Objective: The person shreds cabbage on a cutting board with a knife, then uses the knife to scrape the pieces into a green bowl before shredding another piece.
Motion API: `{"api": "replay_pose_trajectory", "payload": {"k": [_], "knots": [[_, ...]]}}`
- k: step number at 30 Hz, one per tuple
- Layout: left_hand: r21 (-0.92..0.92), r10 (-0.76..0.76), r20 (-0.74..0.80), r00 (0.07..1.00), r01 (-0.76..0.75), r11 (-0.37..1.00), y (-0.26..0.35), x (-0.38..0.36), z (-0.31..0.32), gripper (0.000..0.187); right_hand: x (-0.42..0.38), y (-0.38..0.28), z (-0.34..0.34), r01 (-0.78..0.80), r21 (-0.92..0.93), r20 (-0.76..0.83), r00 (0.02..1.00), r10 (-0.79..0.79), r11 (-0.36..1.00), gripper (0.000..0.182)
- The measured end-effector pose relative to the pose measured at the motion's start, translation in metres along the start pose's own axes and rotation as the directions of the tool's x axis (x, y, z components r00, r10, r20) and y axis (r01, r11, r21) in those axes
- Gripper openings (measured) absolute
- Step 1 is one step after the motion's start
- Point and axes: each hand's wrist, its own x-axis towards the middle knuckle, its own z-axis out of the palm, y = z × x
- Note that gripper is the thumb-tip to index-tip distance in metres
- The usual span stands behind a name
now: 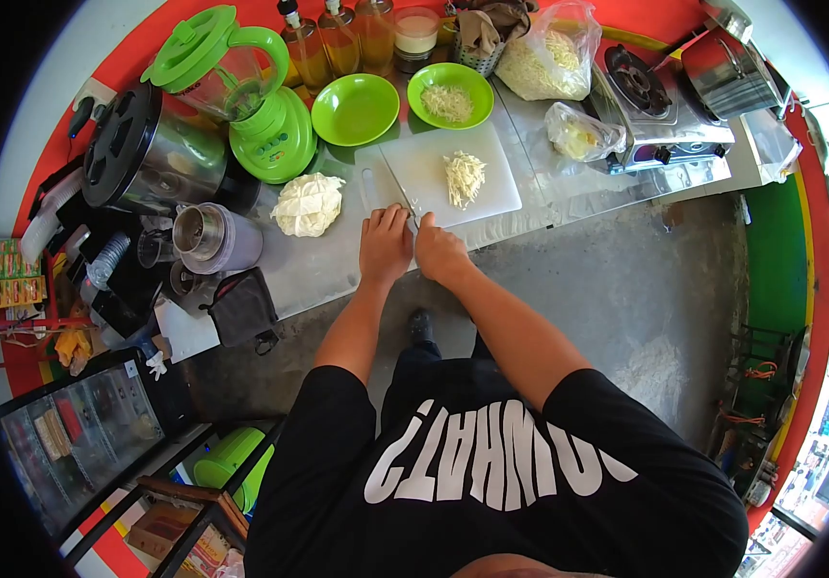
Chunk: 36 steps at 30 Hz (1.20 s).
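Observation:
My right hand is closed round the handle of a knife, whose blade points away from me over the white cutting board. Close beside it, my left hand rests at the board's near edge with fingers curled and together; whatever is under them is hidden. A pile of pale, thinly cut cabbage lies on the board's right half. Left of the board sits a larger piece of cabbage on the metal table. Behind the board, one green bowl holds fine shreds, and another green bowl looks empty.
A green blender and a black-lidded container stand at the left, near a grey pitcher. Oil bottles line the back. To the right are a bag of shreds, a smaller bag and a gas stove.

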Motion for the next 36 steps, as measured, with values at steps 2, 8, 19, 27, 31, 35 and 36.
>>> {"api": "replay_pose_trajectory", "payload": {"k": [2,8,19,27,31,35,36], "knots": [[-0.007,-0.020,0.038,0.999,0.020,1.000,0.000,0.001,-0.002,0.020,-0.002,0.000,0.000,0.010,0.002,-0.021,1.000,-0.010,1.000,0.041],[-0.009,-0.010,0.000,1.000,0.010,1.000,-0.003,0.000,0.002,0.020,-0.012,-0.004,0.010,-0.035,0.048,-0.023,0.999,0.036,0.998,0.035],[-0.005,0.004,0.008,1.000,-0.004,1.000,-0.001,-0.001,-0.001,0.020,-0.010,0.041,0.009,-0.126,0.075,-0.063,0.989,0.131,0.989,0.029],[0.063,0.114,0.104,0.988,-0.120,0.991,0.001,-0.001,-0.003,0.038,-0.011,0.064,-0.011,0.024,0.162,-0.128,0.992,-0.003,0.987,0.032],[0.035,-0.041,0.073,0.996,0.039,0.999,0.002,0.000,0.000,0.039,-0.004,0.083,-0.007,0.068,0.159,-0.145,0.988,-0.045,0.985,0.032],[0.047,-0.111,0.138,0.984,0.105,0.993,0.003,0.003,-0.002,0.042,0.002,0.104,-0.011,0.068,0.187,-0.202,0.979,-0.030,0.980,0.032],[0.054,-0.116,0.139,0.984,0.109,0.993,0.003,0.003,-0.003,0.042,0.004,0.111,-0.015,0.062,0.196,-0.223,0.975,-0.017,0.979,0.031]]}}
